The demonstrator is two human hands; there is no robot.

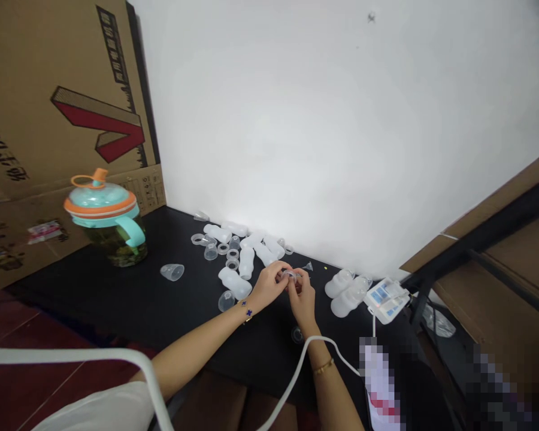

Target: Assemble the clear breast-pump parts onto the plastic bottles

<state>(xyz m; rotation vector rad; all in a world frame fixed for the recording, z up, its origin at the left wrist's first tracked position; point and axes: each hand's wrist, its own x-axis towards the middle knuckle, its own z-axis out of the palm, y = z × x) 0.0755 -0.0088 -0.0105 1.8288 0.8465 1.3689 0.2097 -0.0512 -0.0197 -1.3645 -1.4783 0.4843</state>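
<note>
My left hand (269,284) and my right hand (302,293) meet over the black table, their fingers pinching a small clear ring-like piece (289,275) between them. Left of my hands lie several frosted white bottles (247,262), with translucent rings (232,254) and clear domed caps (227,301) among them. Just beyond my right hand is a small clear funnel-shaped piece (308,266). To the right, assembled-looking bottles with clear tops (341,283) lie side by side. Another clear round piece (297,334) is partly behind my right wrist.
A large jug with a teal and orange lid (101,206) stands at the left before a cardboard box (49,78). One clear cap (172,272) lies near it. A white device (387,300) sits at the right. A white cable (291,383) crosses my right forearm.
</note>
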